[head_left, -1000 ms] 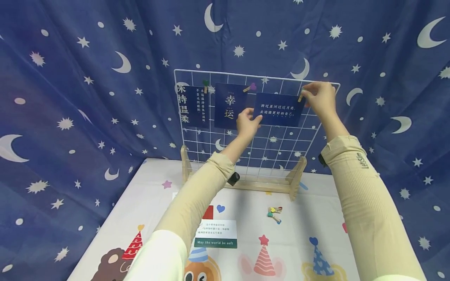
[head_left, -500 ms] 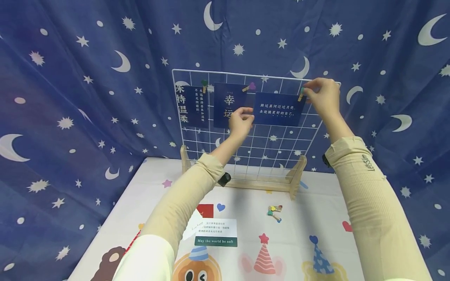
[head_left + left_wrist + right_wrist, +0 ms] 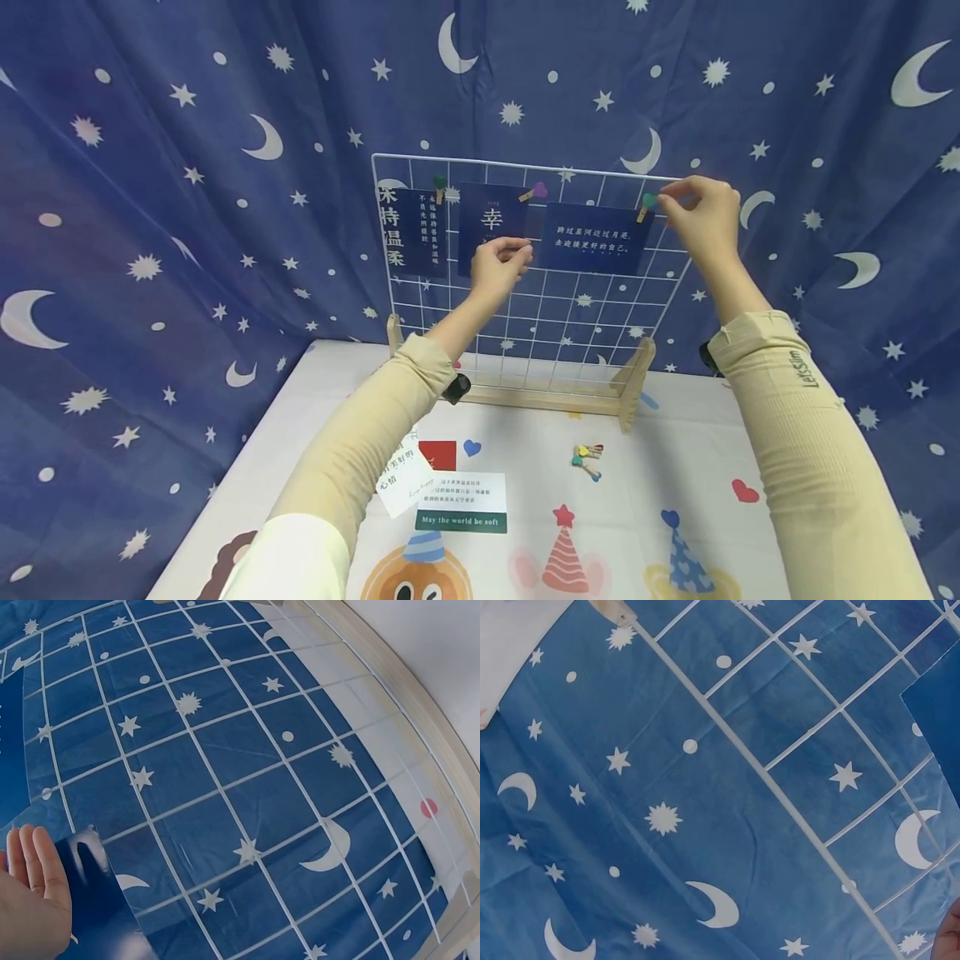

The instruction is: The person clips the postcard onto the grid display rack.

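Card [image 3: 596,238] hangs landscape, long axis horizontal, on grid [image 3: 540,333]; right hand [image 3: 693,218] pinches clip [image 3: 647,205]; left hand [image 3: 498,260] pinches its left edge.

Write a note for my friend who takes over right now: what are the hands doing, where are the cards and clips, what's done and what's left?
Right hand pinches the small clip at the top right corner of the wide blue card on the white wire grid.
Left hand sits by that card's lower left corner, fingers curled.
Done: two other blue cards hang clipped to the left.
Left: spare clips and paper cards lie on the table.
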A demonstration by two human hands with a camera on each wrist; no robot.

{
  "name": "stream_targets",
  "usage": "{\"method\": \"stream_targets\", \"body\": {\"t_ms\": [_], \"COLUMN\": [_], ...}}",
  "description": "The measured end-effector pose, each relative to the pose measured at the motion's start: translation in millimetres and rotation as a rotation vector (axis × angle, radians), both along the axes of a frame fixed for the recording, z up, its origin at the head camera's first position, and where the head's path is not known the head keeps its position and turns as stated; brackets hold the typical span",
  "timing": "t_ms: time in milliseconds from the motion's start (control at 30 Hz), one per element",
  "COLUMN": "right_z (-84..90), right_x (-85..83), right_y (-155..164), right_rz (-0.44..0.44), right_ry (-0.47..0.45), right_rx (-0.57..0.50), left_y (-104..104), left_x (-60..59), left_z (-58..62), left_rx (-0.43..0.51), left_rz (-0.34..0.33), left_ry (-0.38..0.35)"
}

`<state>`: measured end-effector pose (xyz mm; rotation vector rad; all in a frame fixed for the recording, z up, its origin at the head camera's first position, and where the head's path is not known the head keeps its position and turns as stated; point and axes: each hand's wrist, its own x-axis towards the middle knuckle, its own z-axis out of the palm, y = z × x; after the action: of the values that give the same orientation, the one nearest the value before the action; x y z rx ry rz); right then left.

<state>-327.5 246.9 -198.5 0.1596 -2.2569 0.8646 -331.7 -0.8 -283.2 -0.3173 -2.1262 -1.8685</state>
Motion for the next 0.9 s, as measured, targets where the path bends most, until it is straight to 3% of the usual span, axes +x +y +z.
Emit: {"method": "stream_targets", "body": {"t_ms": [200, 500, 900], "right_z": [0.0, -4.9, -25.9], "right_x": [5.0, 13.0, 28.0], "right_y": [4, 9, 12], "right_rz": [-0.02, 0.037, 0.048], "right_ry": [0.025, 0.035, 0.013], "right_rx": [0.022, -0.026, 0.001], "left_y": [-9, -21, -39], "left_x": [2.3, 6.6, 19.5], "left_z": [1.8, 3.7, -10.7], "left_rx": [0.014, 0.02, -0.02], "left_rz": [-0.008, -0.001, -0.059], "left_ry": [0.019, 0.017, 0.056]}}
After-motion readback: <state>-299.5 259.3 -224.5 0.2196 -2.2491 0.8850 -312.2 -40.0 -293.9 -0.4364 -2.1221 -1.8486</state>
